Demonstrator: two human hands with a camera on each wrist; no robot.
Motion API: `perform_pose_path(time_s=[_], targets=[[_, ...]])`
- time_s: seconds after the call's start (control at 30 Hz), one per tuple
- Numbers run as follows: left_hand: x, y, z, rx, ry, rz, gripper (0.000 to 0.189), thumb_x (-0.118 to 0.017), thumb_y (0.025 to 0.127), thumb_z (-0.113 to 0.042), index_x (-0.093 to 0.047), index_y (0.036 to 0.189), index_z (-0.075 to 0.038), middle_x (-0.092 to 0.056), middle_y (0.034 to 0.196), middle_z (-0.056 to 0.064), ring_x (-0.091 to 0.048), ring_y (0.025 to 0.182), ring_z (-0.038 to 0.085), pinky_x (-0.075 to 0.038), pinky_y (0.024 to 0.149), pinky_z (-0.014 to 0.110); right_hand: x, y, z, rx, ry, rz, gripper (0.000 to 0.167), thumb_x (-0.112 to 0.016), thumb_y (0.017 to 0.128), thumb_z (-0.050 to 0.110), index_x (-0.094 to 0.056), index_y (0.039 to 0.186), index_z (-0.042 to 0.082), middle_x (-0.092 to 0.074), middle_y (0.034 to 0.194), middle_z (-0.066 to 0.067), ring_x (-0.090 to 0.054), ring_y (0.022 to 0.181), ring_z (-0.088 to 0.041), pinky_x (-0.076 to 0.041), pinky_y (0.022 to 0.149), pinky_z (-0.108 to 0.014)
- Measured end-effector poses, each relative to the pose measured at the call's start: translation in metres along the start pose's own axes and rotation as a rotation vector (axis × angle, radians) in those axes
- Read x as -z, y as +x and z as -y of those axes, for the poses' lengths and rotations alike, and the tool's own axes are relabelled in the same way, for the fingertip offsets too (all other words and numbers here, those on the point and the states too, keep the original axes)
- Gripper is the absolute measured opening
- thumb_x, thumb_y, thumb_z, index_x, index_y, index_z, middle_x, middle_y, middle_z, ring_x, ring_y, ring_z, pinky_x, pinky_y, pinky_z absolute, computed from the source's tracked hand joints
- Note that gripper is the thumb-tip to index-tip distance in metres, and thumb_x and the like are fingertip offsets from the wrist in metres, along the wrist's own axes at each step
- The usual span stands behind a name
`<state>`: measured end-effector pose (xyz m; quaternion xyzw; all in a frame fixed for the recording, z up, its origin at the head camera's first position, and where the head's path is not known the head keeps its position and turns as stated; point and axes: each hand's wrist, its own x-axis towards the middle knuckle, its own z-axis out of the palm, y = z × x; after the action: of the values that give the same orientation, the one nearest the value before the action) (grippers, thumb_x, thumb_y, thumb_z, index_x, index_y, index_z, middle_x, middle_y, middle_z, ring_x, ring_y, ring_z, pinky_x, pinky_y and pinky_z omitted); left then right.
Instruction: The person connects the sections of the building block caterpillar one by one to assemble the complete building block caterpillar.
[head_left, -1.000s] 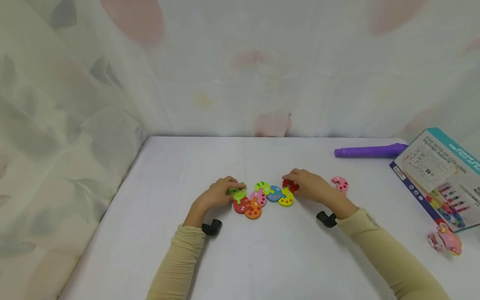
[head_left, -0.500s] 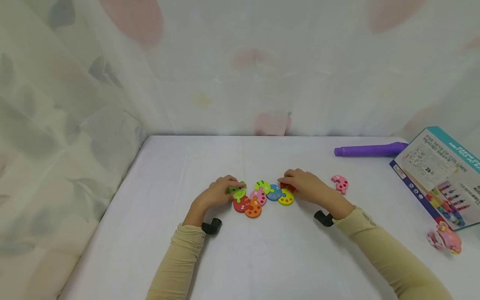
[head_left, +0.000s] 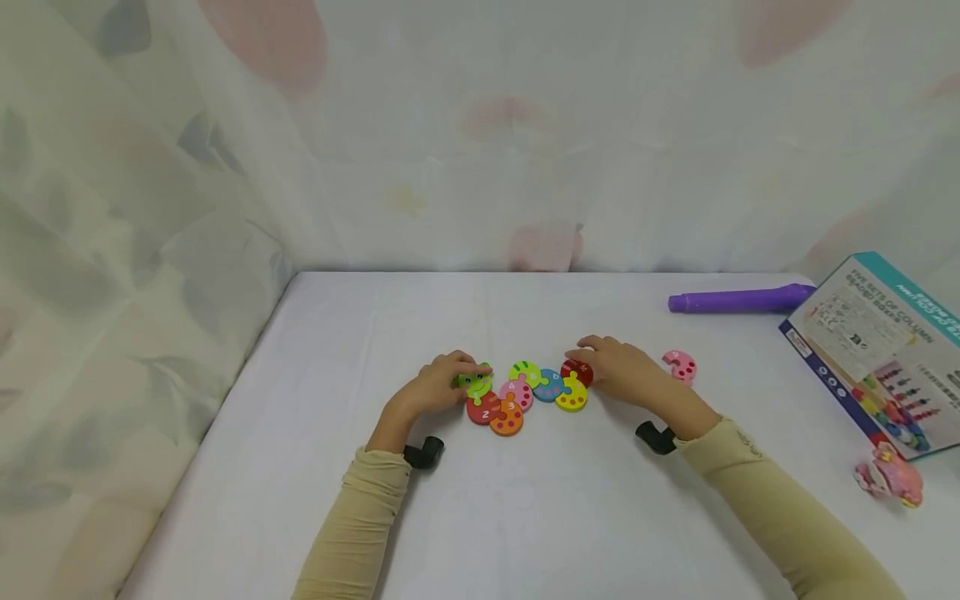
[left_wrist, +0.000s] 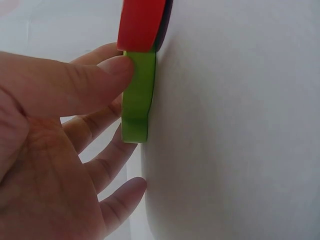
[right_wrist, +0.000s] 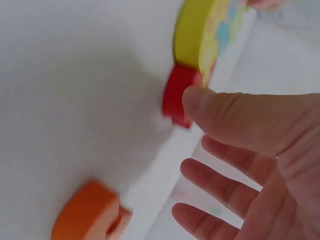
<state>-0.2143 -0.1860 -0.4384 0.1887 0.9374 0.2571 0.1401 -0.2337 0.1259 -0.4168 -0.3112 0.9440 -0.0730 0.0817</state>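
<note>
A row of round, numbered jigsaw pieces forms a caterpillar on the white table. At its left end, my left hand (head_left: 435, 385) pinches the green smiling head piece (head_left: 476, 383) between thumb and fingers, the thumb (left_wrist: 116, 70) on its edge in the left wrist view. Red (head_left: 483, 409), orange (head_left: 506, 418), pink, light green, blue and yellow (head_left: 572, 395) pieces follow. My right hand (head_left: 618, 371) holds the dark red end piece (head_left: 576, 372), thumb (right_wrist: 200, 102) on its side and a finger at its far edge. This piece sits against the yellow one.
A loose pink piece (head_left: 681, 367) lies right of my right hand. Farther right are a purple stick (head_left: 738, 301), a printed toy box (head_left: 877, 350) and a pink figurine (head_left: 890, 476). A patterned curtain (head_left: 480, 167) hangs behind the table.
My right hand pushed left over the red end piece, then drew slightly back right, uncovering it against the yellow piece. The left hand stayed in place.
</note>
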Motion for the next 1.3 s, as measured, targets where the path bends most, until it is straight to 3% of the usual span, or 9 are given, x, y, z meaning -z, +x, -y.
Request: perform_pose_path(time_s=[0.2, 0.43, 0.8, 1.07, 1.17, 1.3], targets=[[0.002, 0.000, -0.004, 0.004, 0.013, -0.001, 0.046, -0.060, 0.083, -0.002, -0.060, 0.125, -0.023, -0.050, 0.124, 0.004, -0.043, 0.114, 0.027, -0.032, 0.095, 0.053, 0.010, -0.025, -0.020, -0.061, 0.060, -0.057, 0.058, -0.072, 0.078, 0.010, -0.051, 0.132, 0.010, -0.046, 0.132, -0.019, -0.045, 0.116, -0.038, -0.042, 0.087, -0.056], [0.001, 0.000, -0.002, 0.001, 0.019, 0.000, 0.046, -0.060, 0.084, -0.003, -0.060, 0.125, -0.023, -0.050, 0.124, 0.004, -0.043, 0.114, 0.026, -0.032, 0.095, 0.053, 0.004, -0.046, -0.040, -0.145, 0.089, -0.069, 0.065, -0.076, 0.075, 0.022, -0.049, 0.132, 0.007, -0.047, 0.129, -0.022, -0.045, 0.115, -0.041, -0.040, 0.088, -0.058], [-0.002, -0.002, 0.002, -0.011, 0.007, -0.003, 0.045, -0.060, 0.084, -0.002, -0.060, 0.125, -0.022, -0.050, 0.124, 0.005, -0.043, 0.113, 0.027, -0.032, 0.093, 0.054, -0.005, -0.052, -0.047, -0.194, 0.095, -0.058, 0.072, -0.078, 0.071, 0.032, -0.050, 0.130, 0.001, -0.050, 0.125, -0.024, -0.048, 0.110, -0.040, -0.041, 0.087, -0.056], [-0.001, -0.002, 0.000, -0.019, 0.016, -0.007, 0.045, -0.060, 0.084, -0.003, -0.060, 0.125, -0.022, -0.050, 0.124, 0.004, -0.043, 0.112, 0.027, -0.033, 0.093, 0.053, -0.001, -0.067, -0.068, -0.226, 0.171, -0.139, 0.059, -0.068, 0.082, 0.026, -0.048, 0.130, -0.002, -0.045, 0.127, -0.026, -0.044, 0.111, -0.042, -0.037, 0.089, -0.059], [-0.001, -0.001, -0.001, -0.016, 0.019, -0.012, 0.045, -0.060, 0.085, -0.004, -0.060, 0.125, -0.022, -0.050, 0.124, 0.004, -0.043, 0.111, 0.026, -0.032, 0.093, 0.053, -0.001, -0.071, -0.077, -0.282, 0.141, -0.164, 0.057, -0.066, 0.085, 0.025, -0.047, 0.130, -0.003, -0.045, 0.125, -0.027, -0.044, 0.109, -0.044, -0.038, 0.088, -0.059], [-0.002, -0.001, -0.001, -0.020, 0.016, -0.015, 0.044, -0.060, 0.085, -0.004, -0.060, 0.125, -0.022, -0.050, 0.124, 0.005, -0.043, 0.111, 0.026, -0.033, 0.093, 0.053, -0.003, -0.071, -0.085, -0.379, 0.124, -0.128, 0.061, -0.065, 0.084, 0.026, -0.043, 0.133, -0.003, -0.042, 0.126, -0.030, -0.043, 0.109, -0.047, -0.038, 0.086, -0.061]])
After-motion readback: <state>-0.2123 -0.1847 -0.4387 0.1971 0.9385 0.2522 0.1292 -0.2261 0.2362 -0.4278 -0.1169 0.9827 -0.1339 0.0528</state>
